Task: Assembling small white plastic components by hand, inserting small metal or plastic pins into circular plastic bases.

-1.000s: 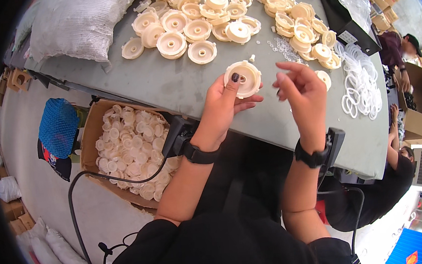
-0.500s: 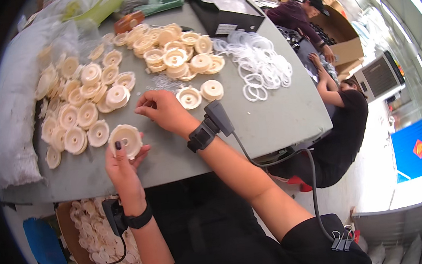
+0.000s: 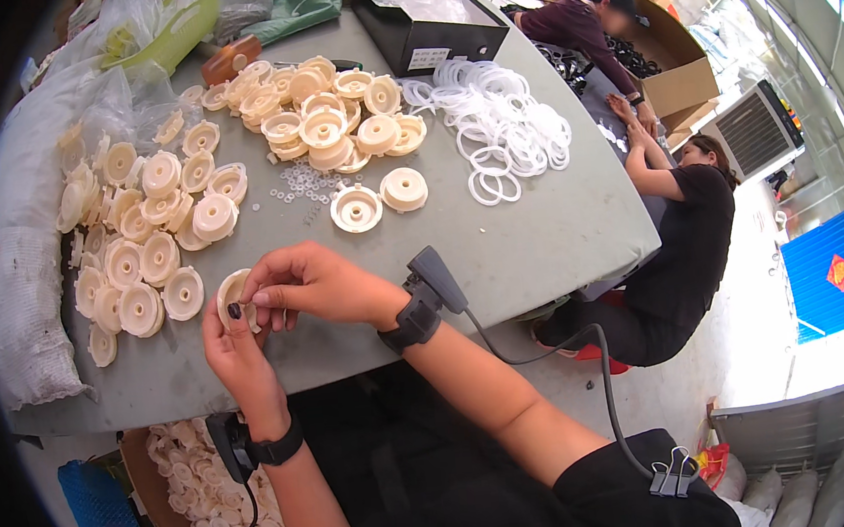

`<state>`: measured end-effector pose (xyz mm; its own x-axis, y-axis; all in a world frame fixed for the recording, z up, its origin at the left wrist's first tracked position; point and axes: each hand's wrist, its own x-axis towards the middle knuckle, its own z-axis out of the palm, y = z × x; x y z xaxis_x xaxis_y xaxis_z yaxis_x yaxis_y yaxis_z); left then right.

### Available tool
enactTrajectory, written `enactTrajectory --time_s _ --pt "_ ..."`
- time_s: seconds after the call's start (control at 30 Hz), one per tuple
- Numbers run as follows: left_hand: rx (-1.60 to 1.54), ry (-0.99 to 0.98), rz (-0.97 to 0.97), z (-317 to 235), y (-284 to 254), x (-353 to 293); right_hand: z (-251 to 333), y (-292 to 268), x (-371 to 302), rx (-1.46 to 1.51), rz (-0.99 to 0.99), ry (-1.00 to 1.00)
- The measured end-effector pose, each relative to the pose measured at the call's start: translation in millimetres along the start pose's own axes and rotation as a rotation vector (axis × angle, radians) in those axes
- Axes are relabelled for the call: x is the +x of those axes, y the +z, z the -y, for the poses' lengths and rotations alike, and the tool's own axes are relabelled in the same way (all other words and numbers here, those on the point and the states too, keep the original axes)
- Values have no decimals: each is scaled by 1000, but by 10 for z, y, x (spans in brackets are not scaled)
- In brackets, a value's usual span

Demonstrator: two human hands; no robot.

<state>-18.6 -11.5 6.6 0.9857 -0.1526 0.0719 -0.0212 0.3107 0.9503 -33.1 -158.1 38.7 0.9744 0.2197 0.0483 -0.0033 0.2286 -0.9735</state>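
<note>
Two bare hands are seen, nearest of all. One cream disc (image 3: 227, 295), tilted, is held up over the near edge of the desk (image 3: 551, 242) by the left hand (image 3: 236, 358), its grip clenched on the rim. The fingers of the right hand (image 3: 318, 279) are brought together at the disc's face; whether its grip is closed on anything small cannot be told. One black strap is worn on each wrist, two in all. Below the desk, one carton (image 3: 141, 471) is filled with pale parts (image 3: 210, 483), too many to be counted.

Farther up the desk, two loose discs (image 3: 356, 210) are laid side by side. Beyond them, dozens of small clear rings (image 3: 306, 181) are scattered. Two heaps are formed by more discs: over fifteen can be made out in the left heap (image 3: 159, 257), over ten in the right heap (image 3: 323, 128). Dozens of larger white rings (image 3: 522, 116) are piled to the right. At the back, one black box (image 3: 393, 45), one green cloth (image 3: 294, 6) and one orange-brown object (image 3: 232, 59) are set.

Past the desk's right side, two people are seen, and one open carton (image 3: 683, 87) is placed beside them
</note>
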Motion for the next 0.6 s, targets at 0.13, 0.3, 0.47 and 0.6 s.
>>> enactTrajectory --time_s 0.13,0.3,0.47,0.6 --pt "-50 -21 20 -6 -27 4 -8 6 4 60 3 9" --pt "-113 -5 -1 -13 -52 -1 5 39 -1 149 -1 -5" --pt "-107 9 15 38 -74 25 3 21 1 71 59 -2" --pt "-111 -11 40 19 -38 22 -15 10 9 91 30 3"
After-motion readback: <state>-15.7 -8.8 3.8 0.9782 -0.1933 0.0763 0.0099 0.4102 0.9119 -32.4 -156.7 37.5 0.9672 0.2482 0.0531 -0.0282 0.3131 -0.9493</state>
